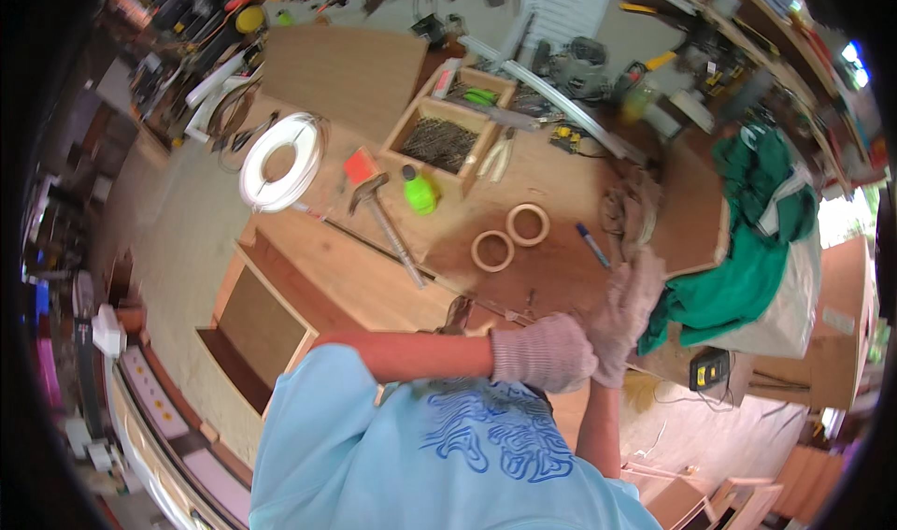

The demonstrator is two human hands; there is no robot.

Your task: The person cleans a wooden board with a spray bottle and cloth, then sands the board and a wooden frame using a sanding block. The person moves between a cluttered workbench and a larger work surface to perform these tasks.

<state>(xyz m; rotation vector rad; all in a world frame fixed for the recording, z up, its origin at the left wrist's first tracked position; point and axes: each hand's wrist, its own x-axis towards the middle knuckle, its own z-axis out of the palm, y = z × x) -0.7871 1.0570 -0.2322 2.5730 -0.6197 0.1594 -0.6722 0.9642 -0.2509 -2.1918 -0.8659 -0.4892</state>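
Observation:
Both hands wear pale knitted work gloves. My left hand (550,352) is closed at the wrist of my right hand, gripping the cuff of its glove. My right hand (622,309) is stretched out and somewhat blurred, with nothing seen in it. Beyond its fingertips lies a crumpled grey-brown cloth or glove pile (633,204). A blue marker pen (593,245) lies left of that pile. Two pale rings (492,270) (528,243) lie side by side on the brown work surface. Further left are a claw hammer (392,234) and a bright green bottle (419,192).
A wooden box of nails (468,174) stands behind the bottle, with pliers (499,157) beside it. A white coil (280,199) lies left. Green fabric (746,288) hangs over the right side, above a black and yellow device (709,369). An open wooden cabinet box (308,330) is at lower left.

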